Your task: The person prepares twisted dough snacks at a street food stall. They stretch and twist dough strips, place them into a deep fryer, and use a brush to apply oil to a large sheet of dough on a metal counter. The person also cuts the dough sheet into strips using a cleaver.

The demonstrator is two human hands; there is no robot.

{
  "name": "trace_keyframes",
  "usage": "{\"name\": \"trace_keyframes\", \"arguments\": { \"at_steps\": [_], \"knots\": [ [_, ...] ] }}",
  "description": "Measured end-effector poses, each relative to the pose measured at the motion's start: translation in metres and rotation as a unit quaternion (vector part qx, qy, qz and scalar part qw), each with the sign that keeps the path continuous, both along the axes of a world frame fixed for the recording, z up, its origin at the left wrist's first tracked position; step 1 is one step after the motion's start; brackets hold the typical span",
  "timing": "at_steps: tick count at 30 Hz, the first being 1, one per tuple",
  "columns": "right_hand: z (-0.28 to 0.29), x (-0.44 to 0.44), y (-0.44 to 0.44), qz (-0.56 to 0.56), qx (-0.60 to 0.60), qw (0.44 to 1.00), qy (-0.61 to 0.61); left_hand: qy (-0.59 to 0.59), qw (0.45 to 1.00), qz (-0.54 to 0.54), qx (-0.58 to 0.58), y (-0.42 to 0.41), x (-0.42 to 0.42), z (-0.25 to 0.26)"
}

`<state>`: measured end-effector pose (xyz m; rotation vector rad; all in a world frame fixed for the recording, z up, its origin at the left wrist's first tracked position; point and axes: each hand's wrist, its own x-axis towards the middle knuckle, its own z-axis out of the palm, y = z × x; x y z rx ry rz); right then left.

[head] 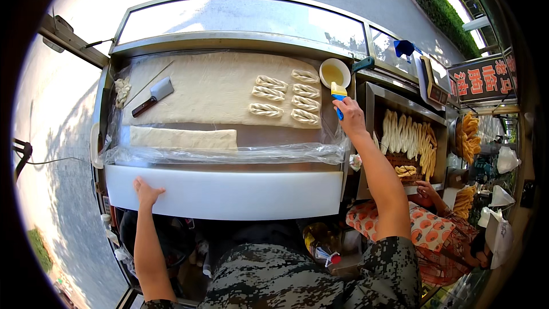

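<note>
My right hand point(351, 115) grips the blue handle of a pastry brush point(339, 94); its bristles are at the near rim of a white bowl point(324, 78) of yellowish liquid. My left hand point(148, 192) rests with fingers spread on a white board point(240, 191), holding nothing. Beyond the board lies a wide sheet of dough point(206, 90). Several twisted dough pieces point(305, 104) sit in two columns on its right end. A cleaver point(161, 90) with a dark handle and a thin rod point(150, 81) lie on its left part. A dough strip point(182, 137) lies nearer me.
Clear plastic film point(266, 154) is bunched along the dough's near side. To the right, a metal fryer point(369, 94) holds long dough sticks point(401, 133); a co-worker's hand point(424, 189) is at its near edge. Fried sticks point(468, 137) fill a container beyond. A glass guard point(240, 17) stands behind.
</note>
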<state>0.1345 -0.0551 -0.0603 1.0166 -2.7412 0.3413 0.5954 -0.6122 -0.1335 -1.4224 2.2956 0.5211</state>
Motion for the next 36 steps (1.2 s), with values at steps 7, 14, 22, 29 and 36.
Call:
{"name": "trace_keyframes", "arguments": {
  "at_steps": [7, 14, 22, 29, 36],
  "knots": [
    [0.034, 0.148, -0.052, -0.002, -0.158, 0.981, -0.114, -0.009, 1.000, 0.019, 0.010, 0.008, -0.007, 0.012],
    [-0.010, 0.368, -0.193, -0.201, -0.456, 0.614, -0.612, 0.002, 0.999, -0.039, -0.009, 0.015, -0.011, 0.030],
    [-0.035, 0.369, -0.071, -0.343, -0.361, 0.761, -0.416, 0.196, 0.978, -0.066, -0.009, -0.004, 0.052, 0.025],
    [0.013, 0.379, -0.159, -0.138, -0.291, 0.888, -0.329, 0.406, 0.903, 0.124, -0.069, -0.012, 0.155, 0.035],
    [0.014, 0.494, -0.523, 0.026, -0.447, 0.759, -0.472, 0.439, 0.873, 0.208, -0.044, 0.006, 0.211, 0.027]
  ]
}}
